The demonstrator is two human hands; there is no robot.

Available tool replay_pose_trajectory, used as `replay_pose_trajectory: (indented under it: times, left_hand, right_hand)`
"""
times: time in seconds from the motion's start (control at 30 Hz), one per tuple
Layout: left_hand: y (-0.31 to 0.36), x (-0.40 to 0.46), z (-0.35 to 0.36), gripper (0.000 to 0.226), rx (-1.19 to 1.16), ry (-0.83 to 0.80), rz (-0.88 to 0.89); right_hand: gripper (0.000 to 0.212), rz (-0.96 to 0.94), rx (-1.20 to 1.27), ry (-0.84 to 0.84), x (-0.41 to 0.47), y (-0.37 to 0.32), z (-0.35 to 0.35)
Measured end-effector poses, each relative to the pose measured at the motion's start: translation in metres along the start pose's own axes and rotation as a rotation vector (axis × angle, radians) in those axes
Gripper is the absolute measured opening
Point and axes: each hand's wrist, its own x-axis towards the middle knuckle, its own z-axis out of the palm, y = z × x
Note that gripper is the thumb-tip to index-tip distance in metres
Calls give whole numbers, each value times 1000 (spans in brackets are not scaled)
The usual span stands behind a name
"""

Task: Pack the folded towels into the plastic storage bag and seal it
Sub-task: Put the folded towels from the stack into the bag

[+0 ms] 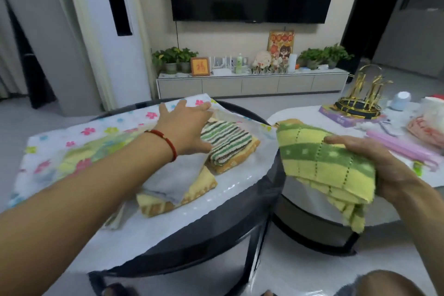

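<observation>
The flower-printed plastic storage bag [72,137] lies across the round dark table [216,228]; a yellow-green towel shows faintly through it. My left hand [185,127] reaches over it, fingers on the bag's far edge and thumb beside the striped towel [225,142], apparently holding the upper sheet. The striped towel rests on an orange towel [236,160]. Nearer me, a grey towel [175,180] lies on a yellow towel [201,187]. My right hand [374,166] grips a folded green-and-yellow towel [319,163] in the air beside the table.
A second white round table [312,115] on the right carries a gold rack [362,96], a purple box, pink plastic strips [403,149] and a red-and-white bag. A TV cabinet with plants stands against the far wall. My knee shows at the bottom right.
</observation>
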Motion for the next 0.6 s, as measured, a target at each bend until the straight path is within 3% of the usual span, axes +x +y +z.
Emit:
replay_pose_trajectory:
  times: [0.13, 0.2, 0.27, 0.4, 0.6]
  left_hand:
    - [-15, -3, -34, 89, 84, -11, 49]
    - [-22, -3, -47, 91, 97, -38, 56]
    - [-29, -2, -58, 92, 94, -54, 47]
    - [-38, 0, -73, 87, 104, -53, 6]
    - [-38, 1, -64, 87, 129, -30, 9]
  right_hand:
    - [40, 122, -101, -444, 11, -3, 71]
    - [39, 87, -114, -537, 39, 4, 123]
    - [31, 17, -41, -432, 78, 15, 174]
    - [39, -13, 42, -89, 142, 43, 237]
    - [34, 34, -231, -78, 151, 82, 223]
